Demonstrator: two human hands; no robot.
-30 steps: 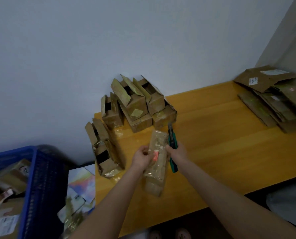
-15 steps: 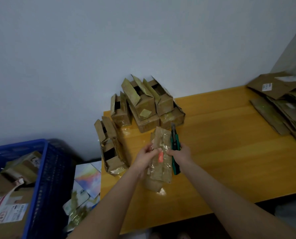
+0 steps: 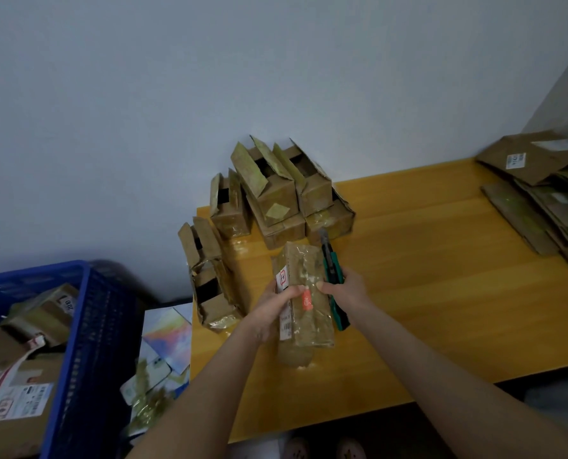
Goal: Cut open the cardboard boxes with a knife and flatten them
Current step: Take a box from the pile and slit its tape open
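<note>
The taped cardboard box point(image 3: 304, 303) is turned slightly since the earlier frame, at 6 o'clock of the opened boxes point(image 3: 276, 197). It is clasped in the grip of the left hand point(image 3: 272, 309); the utility knife point(image 3: 333, 276) is clenched in that of the right hand point(image 3: 347, 289). Cutting is judged next: the blade is to be set on a tape seam.

Single head-worn wide-angle view looked forward and down, close over the yellow wooden bench point(image 3: 441, 260) and pale wall point(image 3: 209, 77).
</note>
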